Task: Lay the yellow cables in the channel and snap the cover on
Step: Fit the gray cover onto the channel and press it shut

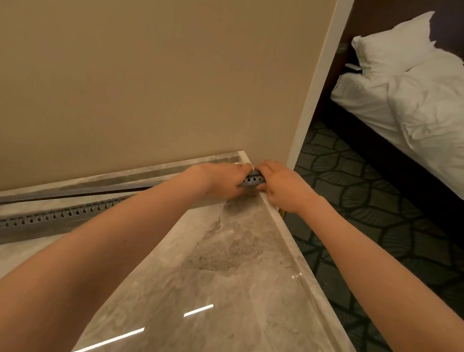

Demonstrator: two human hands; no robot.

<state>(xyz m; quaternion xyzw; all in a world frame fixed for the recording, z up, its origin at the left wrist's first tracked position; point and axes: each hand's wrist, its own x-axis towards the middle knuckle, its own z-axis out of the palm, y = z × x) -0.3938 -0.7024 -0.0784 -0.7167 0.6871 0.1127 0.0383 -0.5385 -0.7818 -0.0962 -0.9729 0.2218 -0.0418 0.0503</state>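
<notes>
Both our hands meet at the far right corner of the counter (217,272). Our left hand (219,179) has its fingers curled over the end of the grey channel (253,179) and grips it. Our right hand (281,186) pinches the same end from the other side, thumb low and fingers curled over the top. Only a short stretch of the channel, with a row of small holes, shows between them.

The channel runs leftward along the back of the counter, just beside the low marble ledge (114,176) at the foot of the beige wall (136,71). Its row of holes shows again far to the left. Our left forearm (94,248) crosses over its middle and hides that part. We cannot tell whether any cables lie inside it, since our hands and the viewing angle hide its hollow.

The counter is glossy grey marble, with bright streaks of reflected light near us. A white trim (319,80) ends the wall right behind our hands. Past it, to the right and lower down, dark patterned carpet (362,202) covers the floor. A bed (438,114) with rumpled white sheets and a white pillow (393,47) stands well apart from the counter. A small yellowish glint shows under our right wrist at the counter's edge; we cannot tell what it is.
</notes>
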